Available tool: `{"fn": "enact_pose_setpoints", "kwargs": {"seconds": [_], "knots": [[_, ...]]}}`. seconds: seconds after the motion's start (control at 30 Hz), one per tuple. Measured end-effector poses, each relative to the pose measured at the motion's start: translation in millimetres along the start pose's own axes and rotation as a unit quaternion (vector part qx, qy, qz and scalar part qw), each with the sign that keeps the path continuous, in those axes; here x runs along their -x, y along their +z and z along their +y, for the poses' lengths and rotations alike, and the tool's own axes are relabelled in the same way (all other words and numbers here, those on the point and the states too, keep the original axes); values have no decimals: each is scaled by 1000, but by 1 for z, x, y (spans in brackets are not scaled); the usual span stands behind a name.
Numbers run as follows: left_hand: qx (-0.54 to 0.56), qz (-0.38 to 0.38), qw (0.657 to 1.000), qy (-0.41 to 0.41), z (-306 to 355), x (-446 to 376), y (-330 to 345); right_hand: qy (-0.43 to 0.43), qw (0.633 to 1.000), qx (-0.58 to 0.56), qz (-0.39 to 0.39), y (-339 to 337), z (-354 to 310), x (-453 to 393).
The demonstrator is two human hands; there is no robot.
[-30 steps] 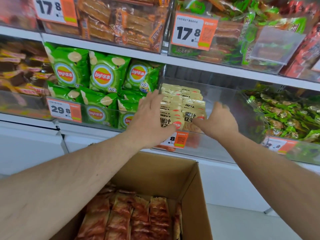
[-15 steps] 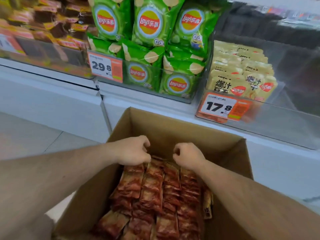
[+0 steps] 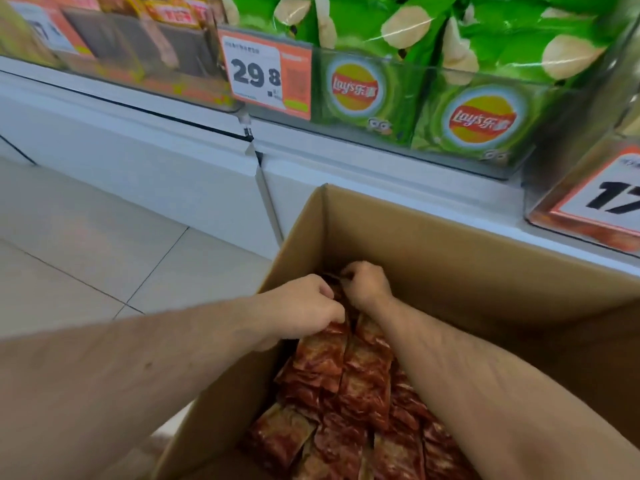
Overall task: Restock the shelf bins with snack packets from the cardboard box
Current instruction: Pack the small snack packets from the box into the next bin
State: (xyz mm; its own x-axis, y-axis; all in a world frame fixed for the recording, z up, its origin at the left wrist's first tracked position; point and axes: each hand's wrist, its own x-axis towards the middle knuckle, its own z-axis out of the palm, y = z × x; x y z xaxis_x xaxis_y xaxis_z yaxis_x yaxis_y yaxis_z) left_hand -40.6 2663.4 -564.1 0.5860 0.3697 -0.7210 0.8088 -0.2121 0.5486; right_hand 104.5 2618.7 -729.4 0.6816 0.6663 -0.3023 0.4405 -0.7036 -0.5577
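Cardboard box in front of the shelf, snack packets packed inside; left hand and right hand side by side at the far end of the packets; Lay's crisp bags in the bin behind, price tag on its left front

tiled floor, price tags

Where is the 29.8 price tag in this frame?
In the head view the 29.8 price tag sits upper centre, on the front of the clear shelf bin, just left of the green Lay's chip bags and above the cardboard box.
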Motion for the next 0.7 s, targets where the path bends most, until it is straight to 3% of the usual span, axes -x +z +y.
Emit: {"fn": "enact_pose_setpoints", "kwargs": {"seconds": [0.1, 0.2, 0.27, 0.33, 0.43, 0.5, 0.63, 0.7], "knots": [[106, -11, 993, -58, -7, -2, -2, 6, 996, -30, 85, -7, -3, 8], [271, -23, 955, -115, -11, -3, -6, -73, 970, -131, 190, -25, -6, 65], [369, -29, 921, -121, -9, -2, -10, -169, 943, -201, 203, -39, -10, 116], [416, -43, 902, -108, -3, 1, -11, -283, 917, -203, 195, -49, -11, 153], [366, 26, 928, -72, 1, 6, -5, -381, 899, -161, 142, -54, -6, 168], [300, 91, 949, -39, 0, 7, -1, -342, 922, -145, 109, -56, 1, 158], [206, 144, 968, 14, -1, 16, 2, -140, 973, -123, 137, -49, 16, 121], [150, 161, 975, 27, -3, 17, 1, -45, 987, -110, 111, -47, 18, 99]]}}
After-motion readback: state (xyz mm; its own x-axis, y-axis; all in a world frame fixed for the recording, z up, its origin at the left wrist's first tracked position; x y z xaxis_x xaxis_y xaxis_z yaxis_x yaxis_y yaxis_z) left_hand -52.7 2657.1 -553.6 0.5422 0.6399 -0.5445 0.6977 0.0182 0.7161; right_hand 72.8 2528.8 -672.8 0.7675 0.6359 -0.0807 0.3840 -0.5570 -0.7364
